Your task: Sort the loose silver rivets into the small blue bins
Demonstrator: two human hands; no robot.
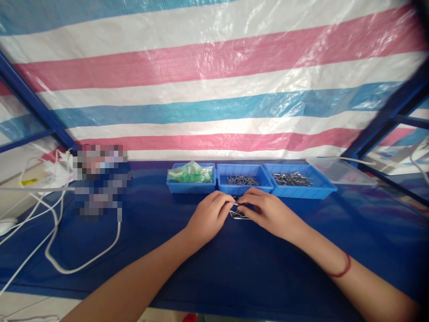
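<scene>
Loose metal pins (240, 218) btwn L hand (209, 215) & R hand (268, 209), just below-right of ctr, nearest one running roughly sideways, L pinching a pin, R curled, can't tell its grip tbh.

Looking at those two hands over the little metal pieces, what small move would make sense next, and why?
Perhaps draw the right hand slightly aside. Its fingertips nearly meet those of the left hand just above the loose metal pieces on the blue table, so whether either holds a piece is hard to tell; a wider gap would likely show it.
</scene>
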